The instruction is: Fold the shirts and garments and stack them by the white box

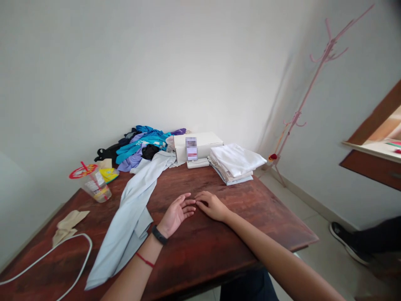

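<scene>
Both arms were stretched in over the near edge of the table (275,221), with a red string (145,260) and a black band (159,235) worn on the left one. The left hand (177,214) was turned palm-inward, fingers loosely spread. The right hand (213,206) was held palm-down, fingers a bit bent, tips pretty much up against the left's (whether they actually touched couldn't be told).

Just left of the left hand, the grey cloth (125,221) was stretched out long and loose, run from the near side up to the box. Toward the left edge a white cable (91,244) was looped, with a napkin (69,223) crumpled just past it. A cup (95,186) was parked near the far left corner, yellow packet (109,174) right beside it.

Along the far edge, clothes (140,144) were heaped, then came the box (205,148), and a folded stack (236,161) was set by the far right corner. Beyond that, a pink rack (308,90) was stood by the wall (188,62).
</scene>
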Available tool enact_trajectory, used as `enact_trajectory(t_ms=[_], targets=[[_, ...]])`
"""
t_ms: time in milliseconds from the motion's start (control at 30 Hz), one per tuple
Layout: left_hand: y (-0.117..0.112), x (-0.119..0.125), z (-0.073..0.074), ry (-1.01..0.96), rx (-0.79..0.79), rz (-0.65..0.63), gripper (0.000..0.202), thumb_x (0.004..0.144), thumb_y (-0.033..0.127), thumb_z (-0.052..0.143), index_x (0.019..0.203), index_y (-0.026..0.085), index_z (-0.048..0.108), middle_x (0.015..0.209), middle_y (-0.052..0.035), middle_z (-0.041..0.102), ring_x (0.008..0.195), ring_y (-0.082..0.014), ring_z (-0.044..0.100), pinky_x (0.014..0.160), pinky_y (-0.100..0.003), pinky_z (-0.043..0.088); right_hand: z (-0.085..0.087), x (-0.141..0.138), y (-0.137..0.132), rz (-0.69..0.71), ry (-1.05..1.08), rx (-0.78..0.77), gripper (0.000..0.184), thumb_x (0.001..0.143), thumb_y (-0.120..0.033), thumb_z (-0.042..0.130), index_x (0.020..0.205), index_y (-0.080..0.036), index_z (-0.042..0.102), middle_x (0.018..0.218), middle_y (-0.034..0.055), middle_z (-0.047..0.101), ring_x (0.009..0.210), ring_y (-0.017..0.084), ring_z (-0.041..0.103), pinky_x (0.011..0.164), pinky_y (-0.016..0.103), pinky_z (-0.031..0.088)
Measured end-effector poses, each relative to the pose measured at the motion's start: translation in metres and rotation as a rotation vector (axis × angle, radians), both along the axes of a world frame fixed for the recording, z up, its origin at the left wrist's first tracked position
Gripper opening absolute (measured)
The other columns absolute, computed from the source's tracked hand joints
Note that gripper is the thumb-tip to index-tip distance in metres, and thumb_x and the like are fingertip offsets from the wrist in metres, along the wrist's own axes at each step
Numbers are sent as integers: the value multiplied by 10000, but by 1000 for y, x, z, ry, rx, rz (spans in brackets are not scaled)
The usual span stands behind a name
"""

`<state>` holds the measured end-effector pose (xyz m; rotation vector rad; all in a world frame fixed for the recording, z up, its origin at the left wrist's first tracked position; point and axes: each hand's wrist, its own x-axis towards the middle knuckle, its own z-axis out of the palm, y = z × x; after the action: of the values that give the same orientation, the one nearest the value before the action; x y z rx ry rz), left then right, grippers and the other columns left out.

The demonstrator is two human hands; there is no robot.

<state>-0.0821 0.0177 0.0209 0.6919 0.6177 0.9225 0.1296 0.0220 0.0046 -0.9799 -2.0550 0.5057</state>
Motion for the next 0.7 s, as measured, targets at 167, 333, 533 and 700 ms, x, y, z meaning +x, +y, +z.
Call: enact_trajectory(t_ms=[167, 333, 533, 700], targets=[[-1, -1, 3, 35, -18, 11, 323, 988, 272, 575, 1280, 134, 579, 1049, -133, 740, 815, -202, 736, 761, -323, 579, 1, 10, 4, -73, 111, -100, 236, 982, -334, 550, 938, -218, 752, 948, 69, 767, 873, 224, 707, 825, 339, 534], [0, -3, 4, 29, -23, 3, 310, 995, 269, 561, 1276, 141, 577, 1056, -128, 740, 821, -204, 738, 762, -329, 579, 0, 16, 7, -81, 107, -135, 283, 987, -369, 539, 893, -214, 756, 883, 57, 772, 820, 223, 708, 782, 322, 522], [2, -4, 3, 25, -33, -4, 308, 1009, 270, 529, 1283, 139, 574, 1066, -131, 740, 836, -209, 736, 777, -344, 581, 2, 17, 5, -60, 113, -142, 280, 987, -354, 528, 898, -211, 752, 809, 42, 757, 743, 205, 689, 729, 300, 503], [1, -4, 4, 36, -26, -5, 331, 979, 281, 573, 1278, 139, 588, 1056, -122, 742, 833, -210, 735, 784, -344, 573, 6, 19, 4, -51, 109, -147, 276, 986, -343, 527, 901, -201, 747, 784, 35, 744, 720, 191, 676, 699, 280, 480]])
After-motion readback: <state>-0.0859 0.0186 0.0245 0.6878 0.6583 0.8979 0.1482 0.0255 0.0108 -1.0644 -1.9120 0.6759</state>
